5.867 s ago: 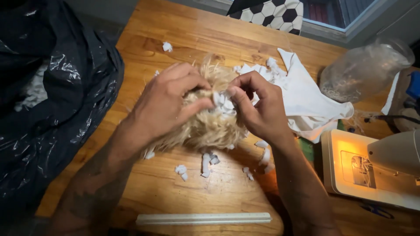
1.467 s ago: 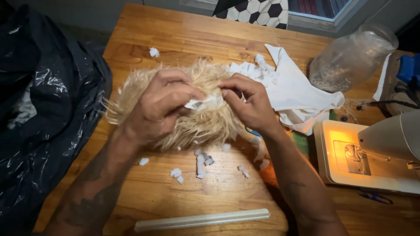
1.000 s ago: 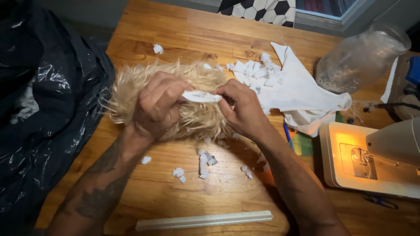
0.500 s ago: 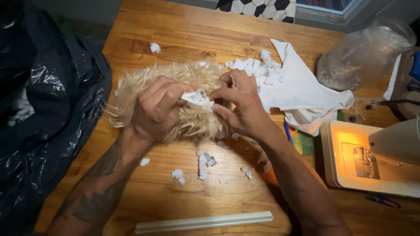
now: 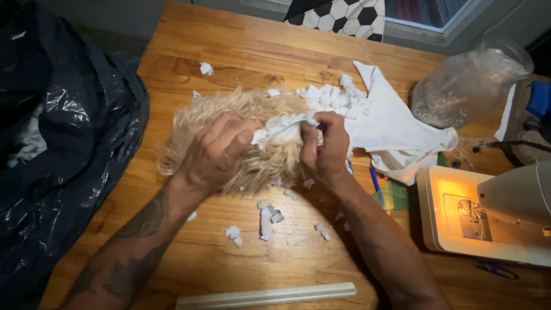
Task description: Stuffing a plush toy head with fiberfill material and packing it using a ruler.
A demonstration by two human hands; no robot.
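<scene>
Centre of frame: a shaggy tan fur piece (image 5: 229,123) is held just above the wooden counter (image 5: 241,51). Pile long, straw-coloured, splayed outward at the edges. A wad of white stuffing (image 5: 281,127) is seen at the top of the fur, between both hands. The left hand (image 5: 221,152) is closed over the fur, fingers curled around it. The right hand (image 5: 324,146) is pinched shut on the stuffing. Small white scraps (image 5: 267,215) are scattered on the counter below the hands. White cloth (image 5: 396,129) is spread at upper right, touching the fur. A black plastic bag (image 5: 63,143) fills the left edge; a lit sewing machine (image 5: 488,215) is at lower right.
</scene>
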